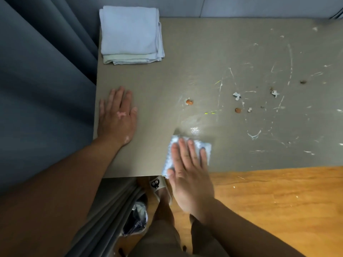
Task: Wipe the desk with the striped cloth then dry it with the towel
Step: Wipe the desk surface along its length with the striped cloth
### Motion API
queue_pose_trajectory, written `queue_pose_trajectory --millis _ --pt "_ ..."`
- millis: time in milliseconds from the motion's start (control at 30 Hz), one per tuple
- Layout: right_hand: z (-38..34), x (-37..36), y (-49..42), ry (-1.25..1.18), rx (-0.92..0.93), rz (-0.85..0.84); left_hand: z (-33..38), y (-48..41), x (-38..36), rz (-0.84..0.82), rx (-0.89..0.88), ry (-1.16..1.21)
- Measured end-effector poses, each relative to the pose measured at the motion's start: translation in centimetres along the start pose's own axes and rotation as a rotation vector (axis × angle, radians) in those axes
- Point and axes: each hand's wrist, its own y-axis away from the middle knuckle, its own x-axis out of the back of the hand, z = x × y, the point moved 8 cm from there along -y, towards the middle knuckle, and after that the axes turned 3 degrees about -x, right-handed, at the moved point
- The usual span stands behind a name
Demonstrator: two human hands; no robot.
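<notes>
Two brown blobs (189,102) beyond striped cloth (207,147)

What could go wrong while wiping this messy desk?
The cloth under the right hand lies at the near edge of the desk, so it might slip off or sweep the brown bits onto the floor. The white streaks look dried and may just smear. The towel sits on the desk, so a wide wipe could wet it.

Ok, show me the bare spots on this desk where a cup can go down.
Bare: the strip between the towel and the left hand; the near patch between that hand and the cloth under the right hand; the far edge right of the towel. Crowded: the right half of the desk, with smears and crumbs.
</notes>
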Motion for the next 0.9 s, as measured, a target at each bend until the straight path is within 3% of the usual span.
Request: queue_pose_trajectory --millis 200,600,800,900 --pt "2.2 0.3 0.0 0.070 0.224 -0.026 0.6 0.6 -0.1 0.021 0.051 0.004" --pt "17.7 3.7 2.5 0.041 0.034 -0.066 3.8 2.7 -0.8 0.006 0.125 0.028" --pt "18.9 5.8 3.5 -0.156 -0.004 0.044 13.0 6.6 -0.9 0.072 -0.092 0.215" --pt "18.7 6.0 3.7 -0.153 -0.025 0.093 18.3 9.7 -2.1 -0.096 -0.195 0.441"
